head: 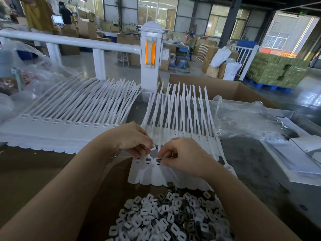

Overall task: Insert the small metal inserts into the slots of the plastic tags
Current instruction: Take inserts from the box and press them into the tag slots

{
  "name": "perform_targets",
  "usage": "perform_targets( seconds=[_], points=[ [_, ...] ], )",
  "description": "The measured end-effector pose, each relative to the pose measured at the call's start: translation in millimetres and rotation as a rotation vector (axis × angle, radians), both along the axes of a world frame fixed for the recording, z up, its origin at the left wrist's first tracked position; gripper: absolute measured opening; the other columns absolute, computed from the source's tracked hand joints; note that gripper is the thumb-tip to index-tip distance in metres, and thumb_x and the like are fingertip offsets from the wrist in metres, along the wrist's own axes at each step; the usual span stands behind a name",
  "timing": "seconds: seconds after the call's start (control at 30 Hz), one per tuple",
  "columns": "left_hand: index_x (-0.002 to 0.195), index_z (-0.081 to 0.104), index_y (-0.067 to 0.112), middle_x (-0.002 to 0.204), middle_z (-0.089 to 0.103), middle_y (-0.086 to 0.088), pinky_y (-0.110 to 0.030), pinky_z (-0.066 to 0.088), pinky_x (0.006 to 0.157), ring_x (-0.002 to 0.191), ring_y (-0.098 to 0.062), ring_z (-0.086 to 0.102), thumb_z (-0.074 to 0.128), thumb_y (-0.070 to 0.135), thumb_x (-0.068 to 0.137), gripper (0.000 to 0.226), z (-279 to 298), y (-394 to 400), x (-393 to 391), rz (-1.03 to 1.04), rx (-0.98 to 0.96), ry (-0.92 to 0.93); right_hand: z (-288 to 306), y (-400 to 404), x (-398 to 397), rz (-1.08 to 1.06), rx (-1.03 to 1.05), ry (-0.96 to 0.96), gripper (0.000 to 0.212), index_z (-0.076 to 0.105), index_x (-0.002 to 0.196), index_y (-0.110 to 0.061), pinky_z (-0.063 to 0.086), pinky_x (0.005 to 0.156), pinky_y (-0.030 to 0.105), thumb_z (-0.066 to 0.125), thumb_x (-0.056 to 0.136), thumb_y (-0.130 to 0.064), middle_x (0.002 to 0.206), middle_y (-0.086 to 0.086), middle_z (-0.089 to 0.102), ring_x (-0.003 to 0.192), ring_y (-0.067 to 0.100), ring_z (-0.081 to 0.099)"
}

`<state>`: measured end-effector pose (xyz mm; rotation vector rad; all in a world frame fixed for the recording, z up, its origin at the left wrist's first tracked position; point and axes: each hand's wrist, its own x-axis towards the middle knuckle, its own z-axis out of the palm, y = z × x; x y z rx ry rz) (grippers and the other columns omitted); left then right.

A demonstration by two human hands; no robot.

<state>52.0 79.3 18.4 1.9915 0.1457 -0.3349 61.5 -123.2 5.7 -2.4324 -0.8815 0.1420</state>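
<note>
A strip of joined white plastic tags (149, 176) with long tails lies in front of me, its slotted heads toward my hands. My left hand (132, 141) pinches a small white insert (153, 147) just above the strip. My right hand (182, 153) pinches a dark metal insert (159, 160) at the slot of one tag. A heap of small white and dark inserts (170, 218) lies nearest to me, below both forearms. A second strip of white tags (57, 134) lies to the left, its tails fanning away.
Crumpled clear plastic (243, 119) sits at the right beside an open cardboard box (225, 89). Plastic bags (26, 80) pile at the left. A white railing post (150, 56) stands behind the table. Stacked boxes and pallets fill the workshop beyond.
</note>
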Motion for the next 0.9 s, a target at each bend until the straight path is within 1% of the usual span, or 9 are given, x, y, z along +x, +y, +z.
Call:
perform_targets(
  seconds=[0.13, 0.27, 0.37, 0.47, 0.53, 0.63, 0.77, 0.83, 0.9],
  points=[
    [0.089, 0.072, -0.001, 0.076, 0.075, -0.012, -0.023, 0.056, 0.059, 0.064, -0.016, 0.071, 0.075, 0.008, 0.080, 0.013, -2, 0, 1, -0.021, 0.009, 0.064, 3, 0, -2, 0.048, -0.025, -0.044, 0.012, 0.079, 0.093, -0.027, 0.053, 0.080, 0.018, 0.075, 0.085, -0.020, 0.090, -0.014, 0.066, 0.084, 0.004, 0.064],
    [0.090, 0.071, -0.002, 0.075, 0.074, -0.012, -0.022, 0.056, 0.058, 0.062, -0.015, 0.070, 0.074, 0.007, 0.081, 0.014, -1, 0, 2, -0.017, 0.004, 0.082, 2, 2, -1, 0.058, -0.077, -0.121, 0.009, 0.077, 0.093, -0.025, 0.050, 0.077, 0.014, 0.070, 0.087, -0.022, 0.087, -0.017, 0.063, 0.082, 0.002, 0.061],
    [0.091, 0.071, -0.003, 0.072, 0.073, -0.011, -0.022, 0.055, 0.056, 0.059, -0.014, 0.068, 0.073, 0.009, 0.082, 0.015, 0, 0, 1, -0.029, 0.041, 0.089, -2, 2, 0, 0.045, -0.064, -0.143, 0.009, 0.076, 0.091, -0.023, 0.049, 0.075, 0.012, 0.068, 0.087, -0.021, 0.082, -0.019, 0.060, 0.079, -0.002, 0.059],
    [0.088, 0.072, -0.002, 0.068, 0.071, -0.008, -0.021, 0.053, 0.053, 0.055, -0.011, 0.065, 0.073, 0.011, 0.082, 0.015, 1, 0, 0, -0.049, 0.130, 0.081, -7, 0, 3, -0.010, -0.010, -0.098, 0.008, 0.073, 0.092, -0.025, 0.053, 0.075, 0.014, 0.066, 0.089, -0.022, 0.083, -0.017, 0.066, 0.079, -0.003, 0.062],
    [0.083, 0.073, 0.002, 0.066, 0.071, -0.004, -0.018, 0.051, 0.052, 0.053, -0.007, 0.064, 0.074, 0.016, 0.081, 0.014, 0, 0, 0, -0.078, 0.222, 0.068, -10, -1, 5, -0.049, 0.035, -0.055, 0.006, 0.071, 0.089, -0.026, 0.055, 0.070, 0.015, 0.065, 0.090, -0.023, 0.081, -0.015, 0.068, 0.075, -0.002, 0.064],
    [0.077, 0.073, 0.012, 0.061, 0.069, 0.005, -0.017, 0.049, 0.052, 0.053, -0.003, 0.062, 0.073, 0.020, 0.082, 0.010, 1, -2, 0, -0.123, 0.333, 0.056, -11, -3, 7, -0.081, 0.085, -0.026, 0.012, 0.066, 0.081, -0.029, 0.052, 0.060, 0.012, 0.064, 0.089, -0.021, 0.072, -0.013, 0.067, 0.070, -0.003, 0.064],
    [0.077, 0.070, 0.014, 0.057, 0.065, 0.007, -0.015, 0.046, 0.051, 0.051, -0.003, 0.058, 0.068, 0.016, 0.085, 0.009, 2, -5, -2, -0.198, 0.429, 0.028, -10, -2, 7, -0.085, 0.093, -0.013, 0.016, 0.062, 0.077, -0.032, 0.050, 0.056, 0.011, 0.063, 0.088, -0.020, 0.070, -0.011, 0.067, 0.067, -0.001, 0.064],
    [0.077, 0.067, 0.019, 0.061, 0.064, 0.008, -0.015, 0.045, 0.052, 0.056, -0.003, 0.058, 0.066, 0.014, 0.088, 0.011, 4, -7, -4, -0.231, 0.486, -0.008, -11, -2, 7, -0.087, 0.095, -0.015, 0.014, 0.063, 0.078, -0.031, 0.051, 0.057, 0.013, 0.064, 0.088, -0.021, 0.071, -0.010, 0.067, 0.067, 0.001, 0.064],
    [0.078, 0.064, 0.023, 0.074, 0.064, 0.008, -0.018, 0.043, 0.058, 0.067, -0.006, 0.059, 0.064, 0.015, 0.090, 0.014, 4, -9, -5, -0.282, 0.584, -0.066, -11, -2, 7, -0.083, 0.089, -0.025, 0.013, 0.063, 0.078, -0.031, 0.050, 0.057, 0.012, 0.064, 0.089, -0.022, 0.071, -0.011, 0.066, 0.068, 0.001, 0.064]
  ],
)
